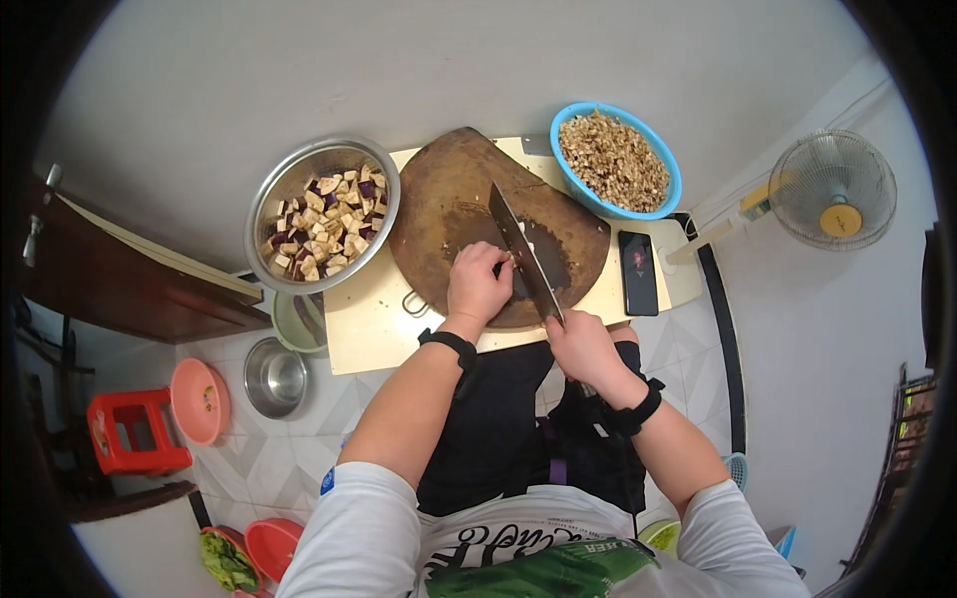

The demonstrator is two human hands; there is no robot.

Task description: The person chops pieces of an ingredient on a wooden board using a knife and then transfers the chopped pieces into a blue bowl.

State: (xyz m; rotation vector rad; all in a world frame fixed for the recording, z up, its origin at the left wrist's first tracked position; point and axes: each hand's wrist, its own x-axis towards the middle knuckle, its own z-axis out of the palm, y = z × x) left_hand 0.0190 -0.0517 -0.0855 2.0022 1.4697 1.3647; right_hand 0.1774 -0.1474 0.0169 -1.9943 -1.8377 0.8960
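A round dark wooden chopping board (449, 199) lies on a small pale table (369, 329). My left hand (477, 284) rests curled on the board, its fingertips pressing a small pale piece of food against the blade. My right hand (583, 349) grips the handle of a broad cleaver (523, 249), whose blade slants across the board beside the left fingers. The food piece is mostly hidden by the fingers and blade.
A steel bowl of cubed eggplant (324, 214) sits left of the board, a blue bowl of brown chopped bits (616, 159) to the right. A dark phone (638, 271) lies on the table's right side. On the floor stand a fan (832, 189), steel bowl (276, 377), pink basin (197, 401), red stool (135, 429).
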